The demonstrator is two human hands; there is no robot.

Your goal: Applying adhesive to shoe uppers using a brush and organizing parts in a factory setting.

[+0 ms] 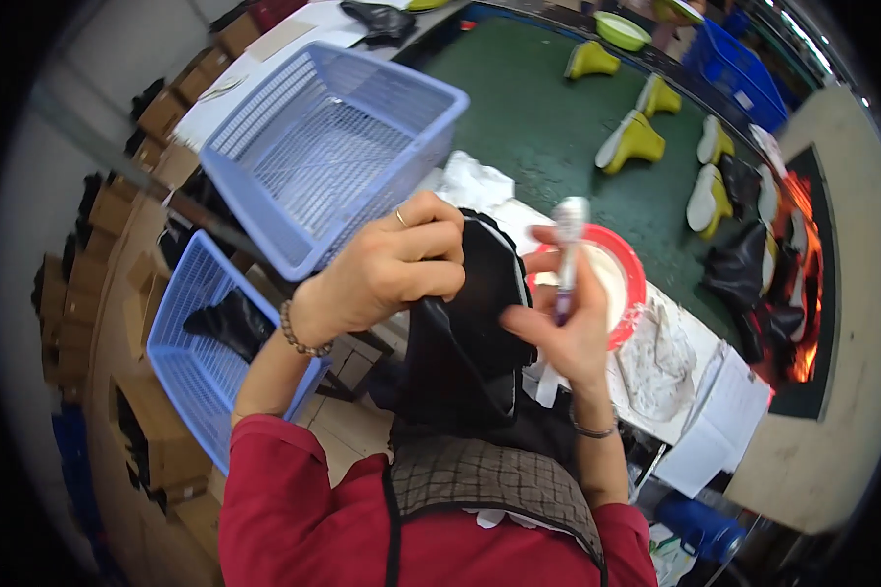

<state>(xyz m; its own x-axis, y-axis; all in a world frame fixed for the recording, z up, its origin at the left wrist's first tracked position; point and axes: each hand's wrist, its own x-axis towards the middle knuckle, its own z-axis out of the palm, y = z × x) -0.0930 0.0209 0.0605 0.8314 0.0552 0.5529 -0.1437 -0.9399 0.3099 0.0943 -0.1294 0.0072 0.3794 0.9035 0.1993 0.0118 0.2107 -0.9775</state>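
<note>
In front of my body a black boot upper (475, 323) with a pale edge line hangs, its sole side up. My left hand (392, 259) is closed on its upper left edge, fingers curled over the black material. My right hand (573, 328) grips a slim white brush (569, 220) with a purple part, like a toothbrush, held upright. The right thumb reaches to the boot's right edge; whether it touches cannot be told. Just behind that hand stands a red-rimmed bowl (633, 269) with whitish liquid, partly hidden by it.
A blue plastic basket (274, 240) stands at the left; a lower blue basket (191, 323) holds a black boot (233, 323). A green conveyor belt (529, 108) carries yellow-green boots (631, 142) and black ones toward a glowing heater (803, 293) at right. Papers (719, 421) and crumpled cloth (656, 362) lie near.
</note>
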